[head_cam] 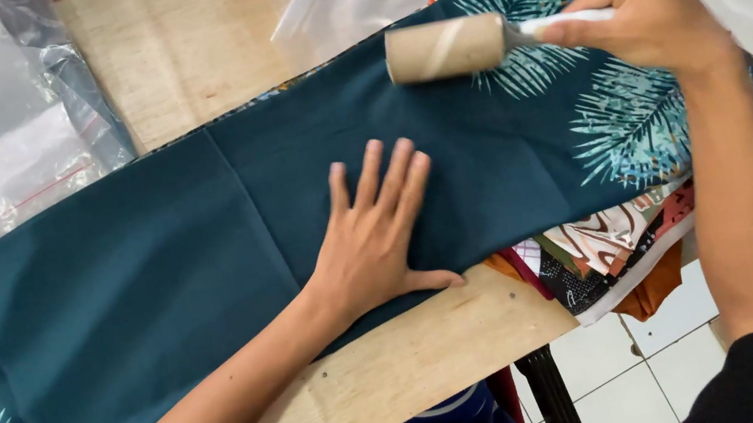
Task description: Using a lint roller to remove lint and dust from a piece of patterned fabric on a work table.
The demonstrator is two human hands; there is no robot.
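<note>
One lint roller point(448, 48) lies crosswise, roll pointing left, right hand point(648, 17) fingers pinching it; left hand point(373, 237) fingers spread.

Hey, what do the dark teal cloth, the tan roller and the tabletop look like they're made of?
The dark teal cloth with pale palm-leaf print looks like thin woven fabric, matte, with soft fold creases. The tan cylindrical roller in the right hand looks like paper or cardboard, dull, on a white handle, probably plastic. The pale tabletop looks like unfinished wood or plywood, with visible grain. The left hand lies flat on the cloth.

Dark teal cloth point(200, 239) with pale palm-leaf prints, tan lint roller point(446, 48), perhaps white handle, multicoloured patterned fabric stack point(619, 249)
</note>
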